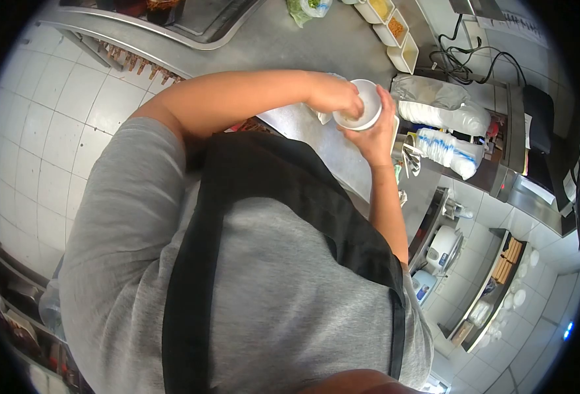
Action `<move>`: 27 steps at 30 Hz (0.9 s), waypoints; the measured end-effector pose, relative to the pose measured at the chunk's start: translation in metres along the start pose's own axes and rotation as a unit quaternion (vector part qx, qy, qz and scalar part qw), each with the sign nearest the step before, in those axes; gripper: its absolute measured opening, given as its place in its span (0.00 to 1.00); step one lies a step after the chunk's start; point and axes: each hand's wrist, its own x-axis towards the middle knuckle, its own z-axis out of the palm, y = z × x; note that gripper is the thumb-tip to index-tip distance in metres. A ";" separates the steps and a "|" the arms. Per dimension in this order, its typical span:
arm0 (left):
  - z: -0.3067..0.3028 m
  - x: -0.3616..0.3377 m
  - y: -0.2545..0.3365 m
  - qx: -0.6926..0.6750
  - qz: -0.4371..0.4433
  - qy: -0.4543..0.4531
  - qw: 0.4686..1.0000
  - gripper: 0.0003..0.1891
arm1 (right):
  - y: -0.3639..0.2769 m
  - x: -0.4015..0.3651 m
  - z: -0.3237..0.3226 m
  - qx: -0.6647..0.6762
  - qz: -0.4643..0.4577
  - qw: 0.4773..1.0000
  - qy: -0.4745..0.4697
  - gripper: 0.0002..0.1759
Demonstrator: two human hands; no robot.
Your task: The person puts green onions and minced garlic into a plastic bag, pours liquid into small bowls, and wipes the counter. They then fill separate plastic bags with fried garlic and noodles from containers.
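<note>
My right hand (377, 136) holds a round white bowl (367, 104) from its right side, with the thumb on the near rim and the fingers round the far side. Into the bowl reaches my left hand (334, 95), its fingers bent and bunched together. What these fingertips hold, if anything, is too small to tell. A pale patch shows at the bottom of the bowl near them. Just under my left hand, a bit of clear plastic or white wrap (323, 117) lies by the bowl.
On the steel counter (290, 46) are a metal tray (221, 43) at the upper left, a green-filled plastic bag (301, 12) and white containers (403, 54) of food. Stacked white cups (444, 148) and utensils (409, 156) stand to the right, below black cables (464, 65).
</note>
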 end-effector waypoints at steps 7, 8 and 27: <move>0.007 -0.002 0.000 -0.044 -0.043 -0.032 0.998 0.15 | -0.004 0.014 0.003 0.011 0.001 0.998 -0.067 0.59; 0.011 -0.003 -0.006 -0.052 -0.050 -0.037 0.997 0.15 | -0.005 0.016 0.001 0.008 0.001 0.997 -0.073 0.59; -0.011 0.002 -0.006 0.043 -0.052 -0.031 0.997 0.13 | -0.012 0.023 0.001 0.018 0.002 0.997 -0.075 0.59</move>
